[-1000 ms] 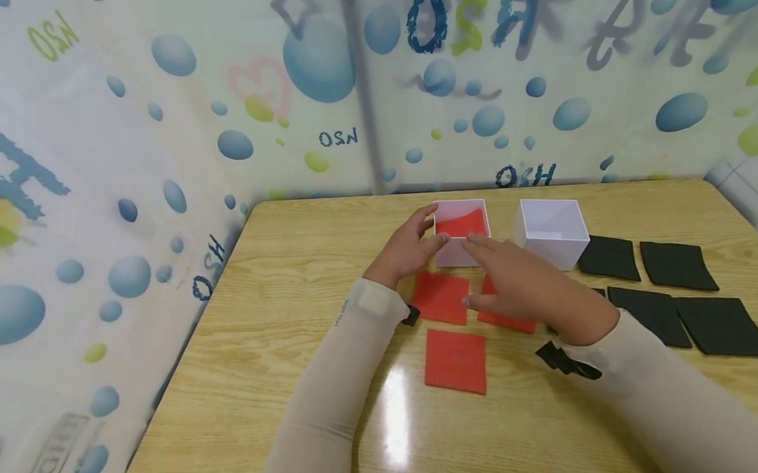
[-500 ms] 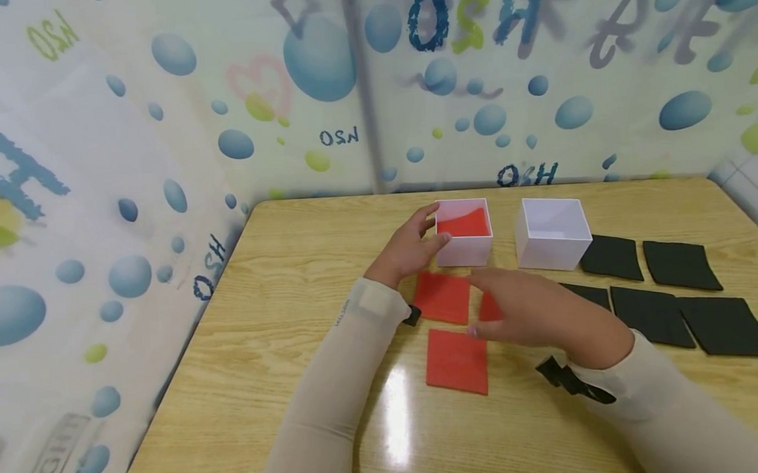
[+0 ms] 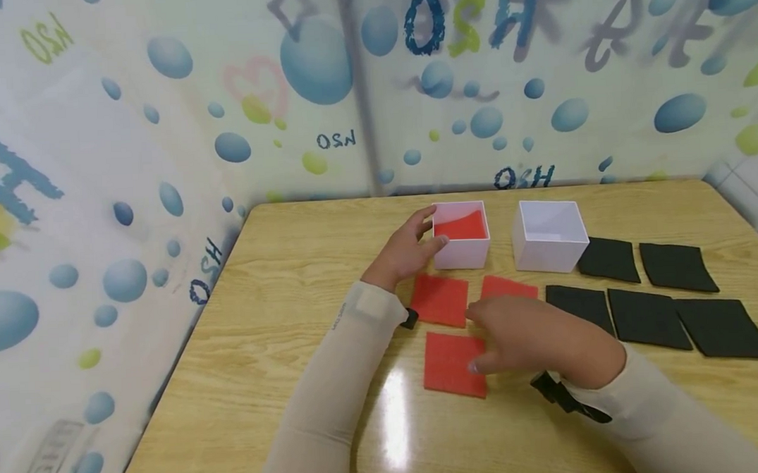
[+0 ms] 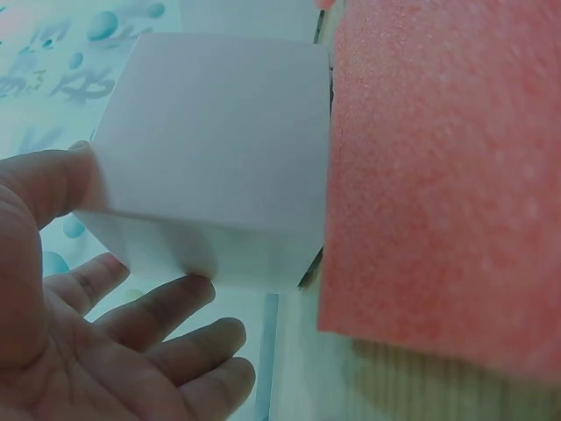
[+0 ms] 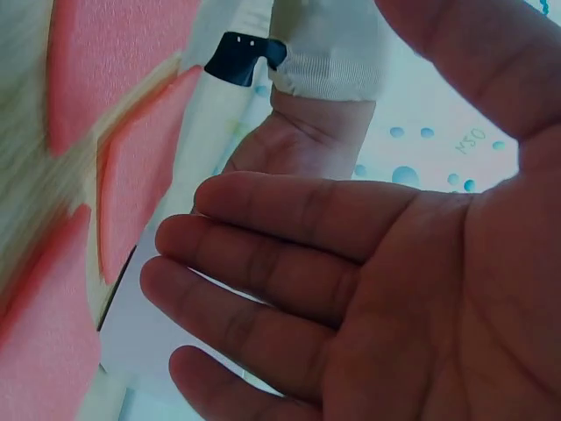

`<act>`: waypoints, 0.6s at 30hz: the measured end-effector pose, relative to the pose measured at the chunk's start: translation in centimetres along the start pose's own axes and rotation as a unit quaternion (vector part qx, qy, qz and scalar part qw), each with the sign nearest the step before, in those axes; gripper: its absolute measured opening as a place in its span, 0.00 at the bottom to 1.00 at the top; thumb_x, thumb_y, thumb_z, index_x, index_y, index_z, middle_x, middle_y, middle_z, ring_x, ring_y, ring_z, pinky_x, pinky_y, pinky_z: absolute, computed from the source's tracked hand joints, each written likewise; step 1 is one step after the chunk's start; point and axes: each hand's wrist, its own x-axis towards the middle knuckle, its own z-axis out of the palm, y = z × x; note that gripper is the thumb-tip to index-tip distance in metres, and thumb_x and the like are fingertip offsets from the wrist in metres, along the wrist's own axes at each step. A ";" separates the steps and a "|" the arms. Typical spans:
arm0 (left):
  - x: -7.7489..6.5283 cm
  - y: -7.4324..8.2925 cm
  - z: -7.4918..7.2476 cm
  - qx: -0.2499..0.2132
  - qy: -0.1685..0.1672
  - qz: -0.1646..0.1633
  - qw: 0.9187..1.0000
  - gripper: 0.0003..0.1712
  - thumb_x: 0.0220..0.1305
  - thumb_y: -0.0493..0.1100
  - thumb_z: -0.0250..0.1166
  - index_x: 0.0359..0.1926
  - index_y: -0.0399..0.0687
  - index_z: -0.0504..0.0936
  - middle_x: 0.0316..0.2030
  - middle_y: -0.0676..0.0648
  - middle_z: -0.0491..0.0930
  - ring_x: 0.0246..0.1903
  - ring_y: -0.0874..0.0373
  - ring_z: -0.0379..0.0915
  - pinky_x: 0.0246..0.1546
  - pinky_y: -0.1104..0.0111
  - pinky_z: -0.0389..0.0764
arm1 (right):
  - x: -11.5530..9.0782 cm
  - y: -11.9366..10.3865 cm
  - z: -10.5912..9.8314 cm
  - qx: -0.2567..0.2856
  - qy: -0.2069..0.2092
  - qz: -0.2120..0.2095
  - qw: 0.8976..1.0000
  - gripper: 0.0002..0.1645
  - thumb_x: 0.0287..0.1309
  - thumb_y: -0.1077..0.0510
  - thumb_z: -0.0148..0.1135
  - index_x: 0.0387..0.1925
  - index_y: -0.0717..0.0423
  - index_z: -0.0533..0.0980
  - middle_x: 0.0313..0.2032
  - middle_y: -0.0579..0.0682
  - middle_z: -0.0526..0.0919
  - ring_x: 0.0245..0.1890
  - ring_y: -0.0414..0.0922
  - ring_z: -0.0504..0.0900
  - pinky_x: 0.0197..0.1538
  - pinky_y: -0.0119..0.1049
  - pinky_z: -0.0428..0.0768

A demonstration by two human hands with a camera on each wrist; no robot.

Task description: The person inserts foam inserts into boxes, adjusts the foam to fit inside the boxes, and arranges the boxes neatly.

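Note:
A small white box stands upright near the table's back, with red material inside. My left hand holds its left side, thumb at the front corner; the left wrist view shows the fingers along the side wall. Three red foam squares lie before the box: one left, one right, partly covered, and one in front. Above the right and front squares is my right hand, palm down, thumb tip over the front square's right edge. In the right wrist view its fingers are straight and hold nothing.
A second white box stands to the right. Several black squares lie in two rows at the right of the wooden table. A printed cloth hangs behind and to the left.
My right hand has moved back from the front of the left box toward me, down over the red squares. The left hand has stayed at the box.

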 end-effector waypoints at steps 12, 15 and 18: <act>-0.3 -0.3 0.2 0.003 0.013 0.019 1.000 0.40 0.76 0.56 0.63 0.82 0.72 0.57 0.79 0.50 0.64 0.78 0.48 0.59 0.71 0.47 0.74 | -0.3 -1.0 1.3 0.001 -0.003 0.000 1.000 0.48 0.42 0.40 0.86 0.62 0.58 0.80 0.53 0.50 0.85 0.52 0.50 0.81 0.61 0.57 0.81; -0.4 -0.2 0.3 0.006 0.015 0.012 1.000 0.41 0.75 0.56 0.64 0.82 0.74 0.57 0.79 0.51 0.64 0.78 0.48 0.59 0.70 0.47 0.74 | -0.3 -1.3 1.8 -0.010 0.001 0.000 1.000 0.48 0.40 0.39 0.87 0.60 0.59 0.80 0.49 0.49 0.85 0.48 0.48 0.81 0.58 0.55 0.82; -0.4 -0.1 0.3 0.006 0.014 0.014 1.000 0.41 0.75 0.56 0.64 0.82 0.75 0.57 0.79 0.51 0.64 0.79 0.48 0.59 0.71 0.47 0.73 | -0.2 -1.4 2.1 -0.024 0.007 0.004 1.000 0.49 0.38 0.39 0.88 0.59 0.59 0.81 0.48 0.50 0.85 0.47 0.49 0.81 0.57 0.54 0.83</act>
